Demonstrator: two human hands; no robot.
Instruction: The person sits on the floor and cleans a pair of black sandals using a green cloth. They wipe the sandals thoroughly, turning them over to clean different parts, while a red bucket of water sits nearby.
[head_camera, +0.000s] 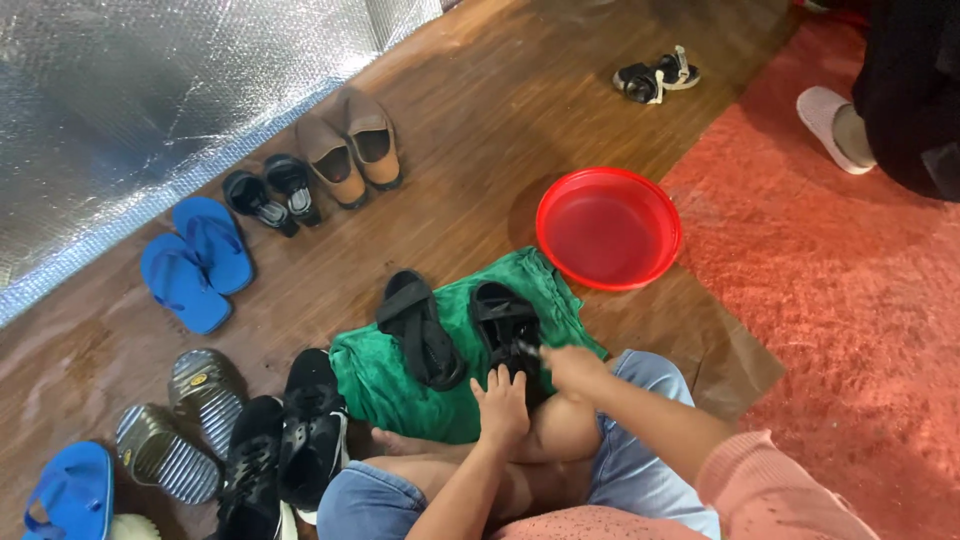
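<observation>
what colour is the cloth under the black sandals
Green. The cloth shows clearly in the head view, beneath both black sandals.

Both hands (503, 405) (572, 368) on black sandal (505, 322), green cloth (400, 385) beneath; grip unclear.

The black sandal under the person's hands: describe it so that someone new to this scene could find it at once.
Start at the red basin on the wooden floor; just below it lies a green cloth. Two black sandals rest on the cloth. This black sandal is the right-hand one, nearer the basin, with the left hand at its heel and the right hand beside it; the other sandal lies untouched.
</observation>
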